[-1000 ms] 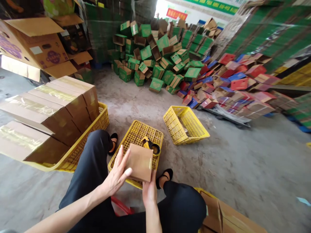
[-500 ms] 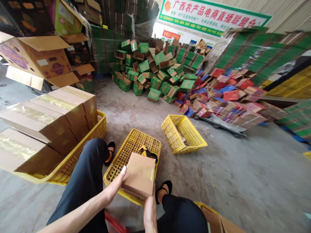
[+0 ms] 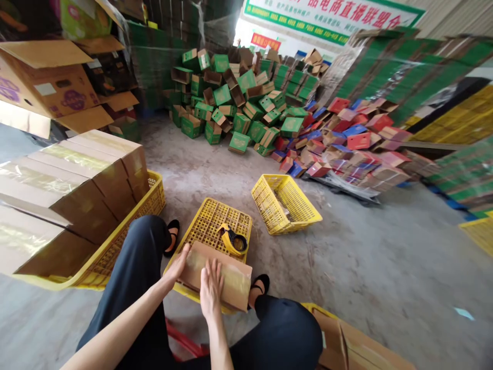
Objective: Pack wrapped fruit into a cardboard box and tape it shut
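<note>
A small cardboard box (image 3: 236, 280) with clear tape across one end lies lengthwise on an upturned yellow crate (image 3: 215, 216) between my knees. My left hand (image 3: 178, 266) grips the box at its left end, the thumb along the top edge and the other fingers hidden behind it. On the box's top my right hand (image 3: 211, 288) lies flat with its fingers stretched out. Just behind the box a yellow tape dispenser (image 3: 233, 240) with a black ring rests on the crate.
Left of me a large yellow crate (image 3: 154, 192) holds several taped cartons (image 3: 88, 164). An open yellow basket (image 3: 285, 205) stands ahead on the right. More cardboard (image 3: 346, 344) is in a crate by my right knee. Piles of green boxes (image 3: 239, 141) and red boxes (image 3: 358, 141) lie beyond.
The box has turned from end-up to lying lengthwise on the crate, uncovering the tape dispenser. My right hand has moved from its near lower corner to flat on top.
</note>
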Available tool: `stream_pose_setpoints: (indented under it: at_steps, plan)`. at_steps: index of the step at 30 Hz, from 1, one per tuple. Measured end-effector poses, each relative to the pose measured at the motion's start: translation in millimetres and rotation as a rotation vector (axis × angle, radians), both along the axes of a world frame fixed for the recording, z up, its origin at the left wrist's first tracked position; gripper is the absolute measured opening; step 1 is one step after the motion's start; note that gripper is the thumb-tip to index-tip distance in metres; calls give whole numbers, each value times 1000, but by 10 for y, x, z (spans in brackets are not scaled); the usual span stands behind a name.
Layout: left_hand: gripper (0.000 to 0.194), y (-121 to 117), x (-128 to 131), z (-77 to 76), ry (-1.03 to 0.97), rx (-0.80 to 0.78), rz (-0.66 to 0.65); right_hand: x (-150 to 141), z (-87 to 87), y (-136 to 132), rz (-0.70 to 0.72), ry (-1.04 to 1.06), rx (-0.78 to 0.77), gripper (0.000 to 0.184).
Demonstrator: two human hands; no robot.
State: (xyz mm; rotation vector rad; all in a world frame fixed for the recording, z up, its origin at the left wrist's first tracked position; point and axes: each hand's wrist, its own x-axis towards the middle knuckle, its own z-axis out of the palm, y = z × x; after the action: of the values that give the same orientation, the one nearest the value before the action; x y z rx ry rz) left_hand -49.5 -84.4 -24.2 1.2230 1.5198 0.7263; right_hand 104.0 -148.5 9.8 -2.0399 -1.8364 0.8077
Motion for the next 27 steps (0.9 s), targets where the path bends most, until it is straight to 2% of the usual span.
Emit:
stream_pose_setpoints:
  at_steps: [3,7,10,14,17,22,27]
  plan:
    - [77,-45,-44,17,143,124,-11,-115,-133,-33,43,-144,69,63]
    - [73,-212,99,31,443,519,-260,-14,-147,-77,126,-206,82,60]
    - [74,-326,212,-4,580,685,-388,113,-51,-47,178,-207,50,61]
    - [78,-349,235,-52,666,757,-405,282,117,31,274,-129,-52,64]
    - [78,-346,186,-70,687,793,-441,505,165,22,306,-87,-96,63]
    - [91,-399,172,-71,711,822,-457,952,1,-128,21,-192,-64,62]
    - [96,-420,228,-64,763,791,-437,1057,-226,-185,34,-193,123,70]
